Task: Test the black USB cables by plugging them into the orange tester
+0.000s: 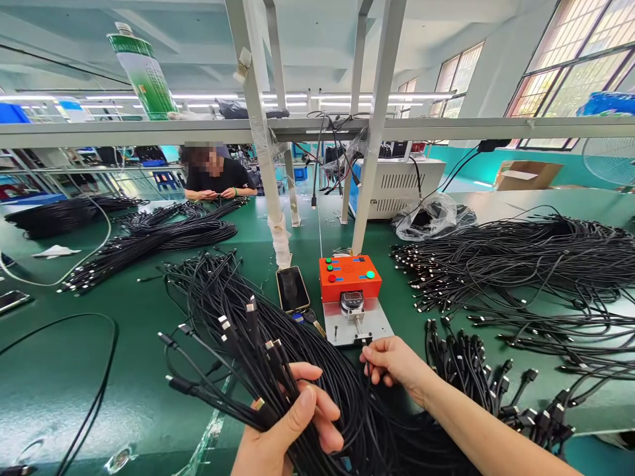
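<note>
My left hand [297, 423] is closed round a bunch of black USB cables [248, 357], their metal-tipped plugs fanning up and to the left. With thumb and fingers pinched, my right hand [389, 362] holds the plug end of one black cable at the front edge of a metal test fixture [342, 325]. Whether that plug is fully seated in the fixture's socket I cannot tell. Behind the socket sit a small round digital gauge [352, 301] and an orange box [350, 277] with green and red buttons. More loose cables run beneath both hands.
A phone [292, 289] and some keys lie left of the fixture. Big cable piles [526, 258] cover the right side, with another bundle [163, 238] at far left. White frame posts [380, 125] rise behind the orange box. Across the table sits another person [218, 175].
</note>
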